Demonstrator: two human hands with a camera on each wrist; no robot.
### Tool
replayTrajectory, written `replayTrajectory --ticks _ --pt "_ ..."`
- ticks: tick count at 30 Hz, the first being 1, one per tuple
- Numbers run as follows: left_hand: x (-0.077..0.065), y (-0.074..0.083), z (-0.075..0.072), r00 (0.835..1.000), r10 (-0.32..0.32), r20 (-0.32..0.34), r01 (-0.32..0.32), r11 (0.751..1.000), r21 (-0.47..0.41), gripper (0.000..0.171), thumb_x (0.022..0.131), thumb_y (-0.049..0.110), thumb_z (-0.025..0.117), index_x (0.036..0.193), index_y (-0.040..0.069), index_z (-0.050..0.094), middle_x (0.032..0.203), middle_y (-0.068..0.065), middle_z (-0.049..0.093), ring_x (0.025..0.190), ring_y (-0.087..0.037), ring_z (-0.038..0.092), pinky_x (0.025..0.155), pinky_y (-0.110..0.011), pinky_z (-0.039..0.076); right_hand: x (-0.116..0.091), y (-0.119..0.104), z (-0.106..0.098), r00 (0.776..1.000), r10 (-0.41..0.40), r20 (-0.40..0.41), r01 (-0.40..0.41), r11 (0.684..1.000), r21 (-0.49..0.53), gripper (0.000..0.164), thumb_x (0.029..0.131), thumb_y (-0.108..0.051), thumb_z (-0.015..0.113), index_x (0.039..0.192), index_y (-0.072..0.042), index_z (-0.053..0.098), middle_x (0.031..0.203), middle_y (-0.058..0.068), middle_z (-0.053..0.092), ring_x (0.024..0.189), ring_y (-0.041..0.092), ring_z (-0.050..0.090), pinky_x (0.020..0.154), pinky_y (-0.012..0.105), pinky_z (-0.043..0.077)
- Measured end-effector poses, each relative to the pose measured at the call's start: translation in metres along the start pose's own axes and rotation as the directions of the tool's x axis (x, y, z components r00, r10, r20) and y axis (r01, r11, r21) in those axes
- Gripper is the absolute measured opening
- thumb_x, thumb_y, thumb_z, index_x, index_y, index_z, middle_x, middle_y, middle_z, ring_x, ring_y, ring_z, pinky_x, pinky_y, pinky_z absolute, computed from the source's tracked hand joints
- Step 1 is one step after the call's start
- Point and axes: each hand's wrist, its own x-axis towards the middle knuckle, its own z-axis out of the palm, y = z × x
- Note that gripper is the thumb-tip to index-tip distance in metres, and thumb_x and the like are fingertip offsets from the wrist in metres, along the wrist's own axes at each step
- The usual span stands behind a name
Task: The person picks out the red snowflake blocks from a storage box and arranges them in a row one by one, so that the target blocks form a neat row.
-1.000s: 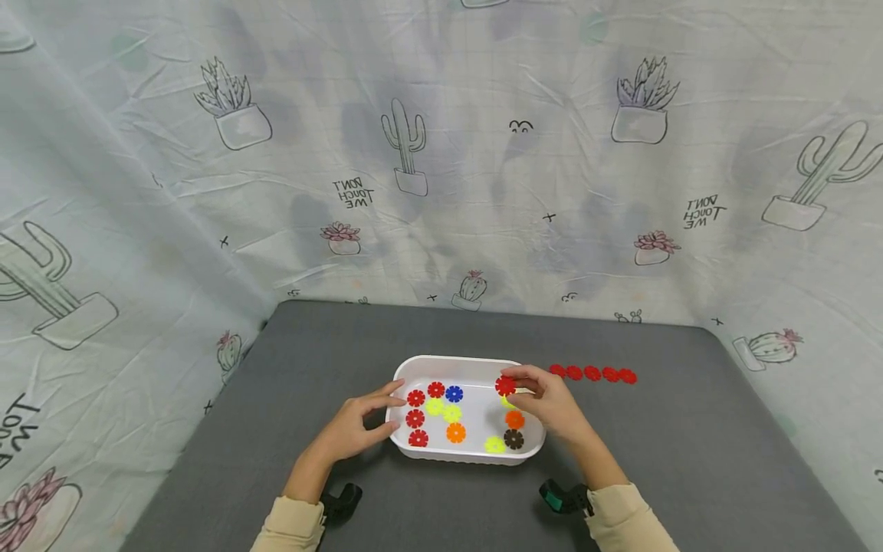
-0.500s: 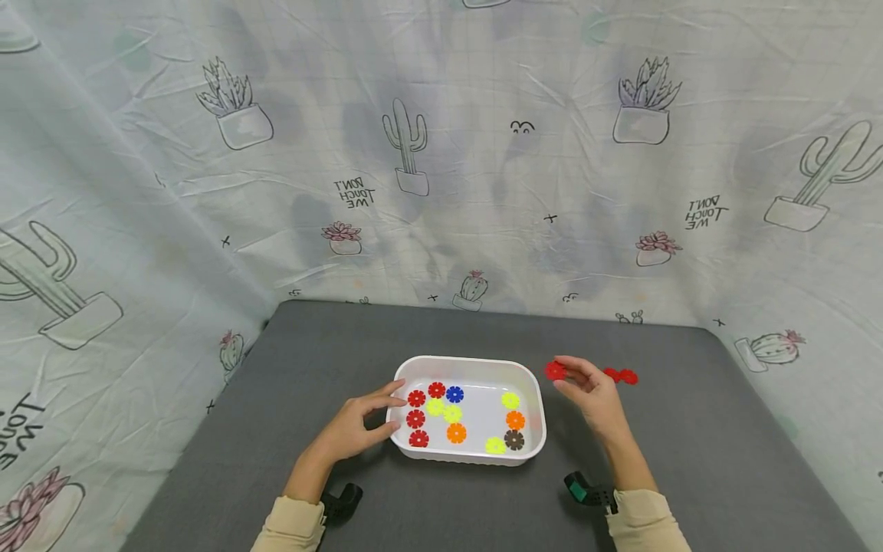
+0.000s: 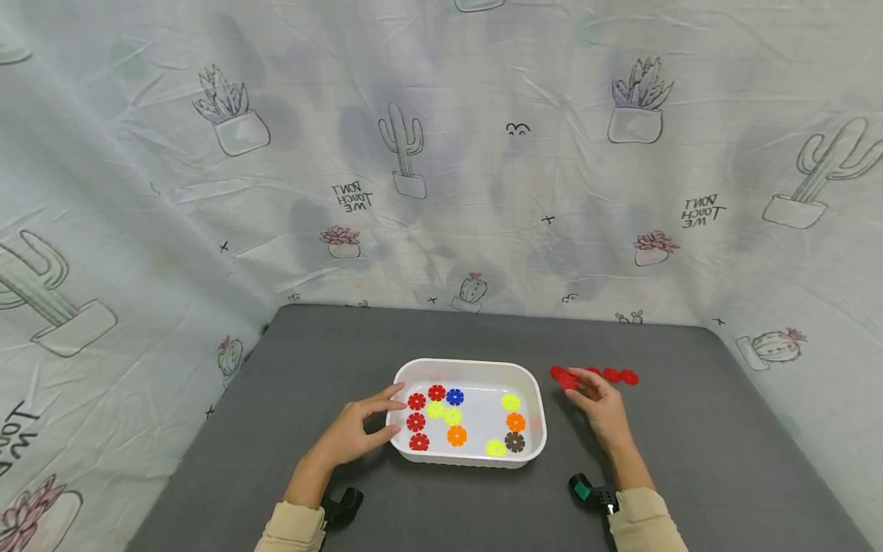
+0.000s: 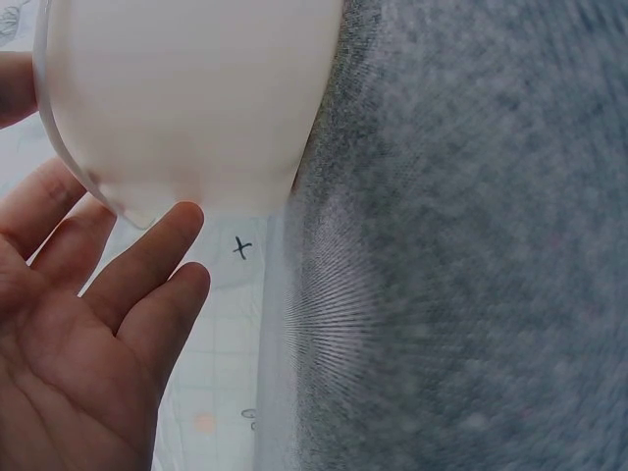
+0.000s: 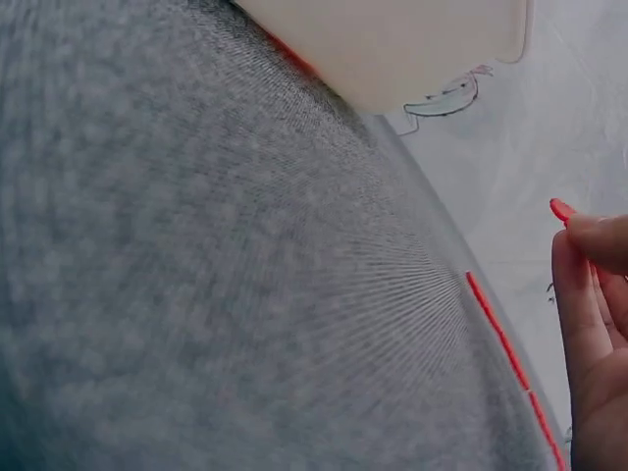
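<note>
My right hand (image 3: pixel 602 410) pinches a red snowflake disc (image 3: pixel 567 382) between thumb and fingers, to the right of the white tray (image 3: pixel 469 463). Its thin edge shows above the fingertips in the right wrist view. The held disc overlaps the leftmost red disc (image 3: pixel 557 372) of a row on the grey table. More of that row, such as the end disc (image 3: pixel 629 377), shows beyond the hand, which partly hides the middle. With spread, fairly straight fingers, my left hand (image 3: pixel 350 429) rests against the tray's left rim; some fingertips touch its outer wall (image 4: pixel 196 108).
Inside the tray lie several more discs: red (image 3: pixel 416 422) ones along the left, a blue disc (image 3: pixel 454 396), yellow ones, an orange disc (image 3: pixel 457 435) and a dark brown disc (image 3: pixel 514 441). A patterned curtain (image 3: pixel 441 192) hangs behind the table (image 3: pixel 428 510).
My right hand has carried the red disc out of the tray, to the right, and lowered it by the left end of the row. The left hand stays at the rim.
</note>
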Motion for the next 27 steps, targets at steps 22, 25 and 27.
replayTrajectory --ticks 22,25,27 --pt "0.0 -0.002 0.0 1.0 -0.01 0.008 0.01 1.0 -0.014 0.036 0.086 0.026 0.068 0.119 0.011 0.066 0.145 -0.001 0.046 0.132 -0.027 0.046 0.101 -0.054 0.041 -0.001 0.004 0.007 0.999 -0.004 0.044 0.022 0.914 -0.405 0.036 0.083 0.003 0.068 0.118 0.007 0.061 0.116 0.027 0.063 0.101 0.036 0.064 0.079 0.016 0.052" --pt "0.0 -0.002 0.001 1.0 -0.009 0.007 0.009 1.0 -0.01 0.037 0.086 0.027 0.068 0.119 0.011 0.066 0.145 -0.001 0.046 0.132 -0.027 0.046 0.1 -0.054 0.041 0.0 0.011 0.007 0.999 -0.022 0.034 0.035 0.894 -0.446 0.036 0.082 0.005 0.068 0.118 0.004 0.062 0.117 0.024 0.063 0.102 0.037 0.064 0.082 0.023 0.054" --pt "0.0 -0.002 0.001 1.0 -0.007 0.006 0.007 1.0 -0.006 0.037 0.086 0.028 0.067 0.119 0.011 0.066 0.145 -0.001 0.046 0.132 -0.027 0.046 0.1 -0.054 0.041 0.002 0.017 0.007 0.999 -0.035 0.028 0.044 0.876 -0.479 0.037 0.081 0.005 0.069 0.118 0.002 0.063 0.117 0.022 0.063 0.101 0.035 0.064 0.083 0.028 0.055"
